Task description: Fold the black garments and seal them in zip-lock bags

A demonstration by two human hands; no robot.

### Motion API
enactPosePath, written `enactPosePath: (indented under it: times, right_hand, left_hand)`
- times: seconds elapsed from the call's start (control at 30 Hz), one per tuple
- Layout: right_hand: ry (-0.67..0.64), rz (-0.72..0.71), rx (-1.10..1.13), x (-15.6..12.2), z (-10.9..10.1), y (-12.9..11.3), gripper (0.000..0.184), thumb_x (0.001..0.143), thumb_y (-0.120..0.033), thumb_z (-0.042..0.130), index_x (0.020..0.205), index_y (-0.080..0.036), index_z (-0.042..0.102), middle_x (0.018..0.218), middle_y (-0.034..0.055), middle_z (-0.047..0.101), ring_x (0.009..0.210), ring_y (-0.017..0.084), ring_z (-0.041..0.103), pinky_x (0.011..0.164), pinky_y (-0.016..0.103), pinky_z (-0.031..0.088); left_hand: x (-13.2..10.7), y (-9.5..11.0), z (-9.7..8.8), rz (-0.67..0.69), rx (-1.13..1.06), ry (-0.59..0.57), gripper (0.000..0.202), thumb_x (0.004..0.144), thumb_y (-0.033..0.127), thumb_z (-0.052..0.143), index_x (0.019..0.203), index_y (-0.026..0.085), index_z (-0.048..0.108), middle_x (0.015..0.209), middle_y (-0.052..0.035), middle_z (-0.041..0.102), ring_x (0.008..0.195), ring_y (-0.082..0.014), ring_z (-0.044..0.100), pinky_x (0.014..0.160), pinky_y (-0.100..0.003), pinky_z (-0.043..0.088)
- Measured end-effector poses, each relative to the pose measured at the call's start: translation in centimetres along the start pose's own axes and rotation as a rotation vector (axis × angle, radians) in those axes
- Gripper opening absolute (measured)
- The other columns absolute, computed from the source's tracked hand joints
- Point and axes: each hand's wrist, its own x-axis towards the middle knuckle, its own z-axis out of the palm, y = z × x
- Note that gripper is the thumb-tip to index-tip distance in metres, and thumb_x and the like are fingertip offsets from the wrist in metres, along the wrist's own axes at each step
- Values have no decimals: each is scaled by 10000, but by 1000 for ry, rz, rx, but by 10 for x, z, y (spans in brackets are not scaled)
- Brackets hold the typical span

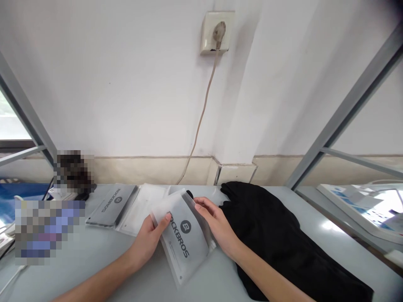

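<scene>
A: What is seen of the surface and the room?

B: A pale grey table (75, 272) is set against a white wall (141, 84), with a cream tiled strip (147, 172) run along the wall's foot. A plug (219, 31) is pushed into a socket (206, 44), and its cord (201, 117) is hung down behind the table. The view is flanked by grey metal bars (352, 100) on both sides.

A: And the bags?

B: One frosted bag (181, 239), printed ROCKBROS, is held tilted over the middle of the table. Something grey is shown through it, but what it is cannot be told. It is pinched by the left hand (151, 239), thumb in front, fingers behind. The right hand's (218, 228) thumb and fingertips are brought to its upper right edge; whether they are pressed together there cannot be told. Farther left, a printed bag (108, 207) with dark contents is laid beside a whitish bag (138, 205).

A: How is the room for moving bounded?

B: On the right, by a heap of black cloth (270, 235), spread under the right forearm. On the left, grey tabletop is seen between the left forearm and a pixelated patch (47, 235).
</scene>
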Motion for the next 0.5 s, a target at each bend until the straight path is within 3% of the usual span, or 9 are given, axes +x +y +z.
enactPosePath:
  times: [0.1,0.33,0.5]
  right_hand:
    - [-26,2,-23,1,-1,2,434,795,-646,775,1004,-266,751,1072,61,725,1040,297,635,899,389,491]
    - [-238,112,79,-6,5,-5,393,821,-614,770,942,-246,710,870,19,693,848,251,646,769,361,493]
    - [-202,22,20,-6,5,-4,366,831,-586,764,877,-226,717,911,25,632,885,236,583,809,350,459]
  left_hand:
    - [2,0,-1,19,-5,59,548,887,623,712,1200,173,708,1116,-108,805,1008,-320,750,830,-371,595]
    - [1,2,0,18,32,69,547,884,623,716,1183,165,713,1083,-106,811,986,-317,756,851,-386,602]
    - [0,3,0,5,30,50,534,896,603,712,1187,156,704,1114,-111,804,1008,-315,750,895,-400,598]
